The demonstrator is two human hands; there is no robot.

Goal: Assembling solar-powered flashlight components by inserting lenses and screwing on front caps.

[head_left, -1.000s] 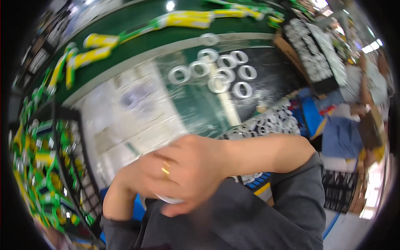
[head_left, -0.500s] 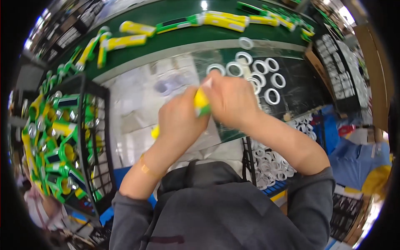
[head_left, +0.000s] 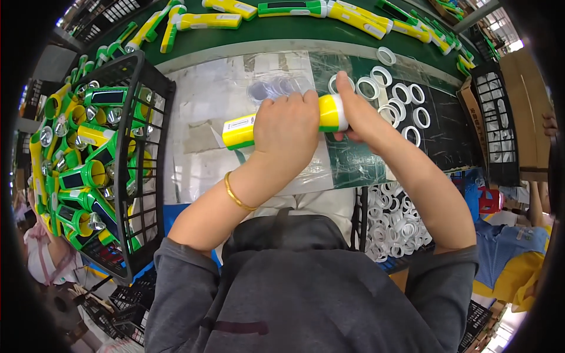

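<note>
My left hand (head_left: 286, 126) is wrapped round the middle of a yellow and green flashlight (head_left: 238, 130), which lies almost level above the bench. A white ring (head_left: 341, 113) sits round the flashlight's right end. Against that end rests my right hand (head_left: 366, 120), thumb stretched upward and fingers apart; the palm side is partly hidden. Just beyond the hands, several loose white rings (head_left: 401, 94) are scattered on the dark part of the bench. Thin clear discs (head_left: 268, 90) lie on the pale plastic behind my left hand.
A black crate (head_left: 130, 176) full of flashlights stands at the left. More flashlights (head_left: 294, 8) lie along the green conveyor (head_left: 271, 30) at the back. Below the bench's right front edge is a bin of white rings (head_left: 400, 226). A black basket (head_left: 500, 129) and cardboard (head_left: 521, 100) stand right.
My hands have moved slightly right and nearer. The flashlight, mostly hidden before, now shows at both ends. My right hand's fingers have opened from a closed grip. The view has shifted.
</note>
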